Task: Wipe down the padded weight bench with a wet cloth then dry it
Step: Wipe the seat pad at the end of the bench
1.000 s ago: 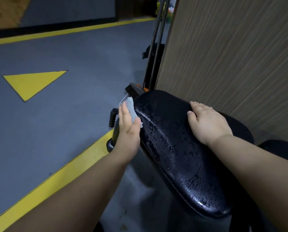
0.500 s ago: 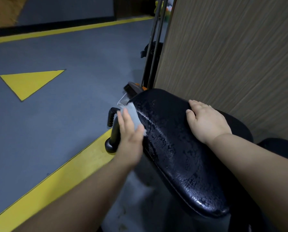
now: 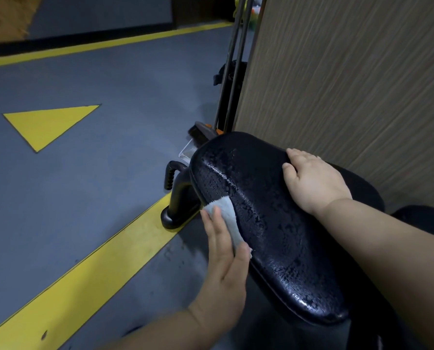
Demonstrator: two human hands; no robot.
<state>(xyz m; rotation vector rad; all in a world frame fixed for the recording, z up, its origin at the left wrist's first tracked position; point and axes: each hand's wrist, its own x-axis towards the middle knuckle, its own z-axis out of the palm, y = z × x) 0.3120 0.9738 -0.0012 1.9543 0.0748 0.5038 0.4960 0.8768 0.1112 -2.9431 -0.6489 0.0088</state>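
Left hand: your left hand [image 3: 223,269] is flat, fingers straight and pointing away from you, pressing the cloth against the near left side of the bench pad; the thumb lies along the pad's edge.
Right hand: your right hand [image 3: 314,183] rests palm-down on top of the pad near its far end, fingers bent down over the far right edge so that it holds the pad there. The thumb is spread to the left on the top surface.
Hands together: they are well apart, one on each side of the pad, and neither touches the other.
Cloth: the cloth [image 3: 226,213] is pale grey and bunched. It shows above and to the right of your fingers, between your hand and the pad's side seam.
Bench pad: the bench pad [image 3: 274,236] is black and glossy. It runs from the lower right up toward the middle of the view, and wet patches and droplets shine all over its top.
Frame: a black frame tube [image 3: 178,198] with a ribbed grip [image 3: 169,176] stands just left of the pad, its foot on the yellow floor line [image 3: 84,274].
Floor: the grey-blue floor [image 3: 97,185] carries a yellow triangle [image 3: 46,125] farther left.
Right side: a wood-grain panel [image 3: 349,84] stands just behind the pad.
Beyond the pad: a black brush with an orange part [image 3: 203,130] sits at the foot of two dark poles [image 3: 233,59].
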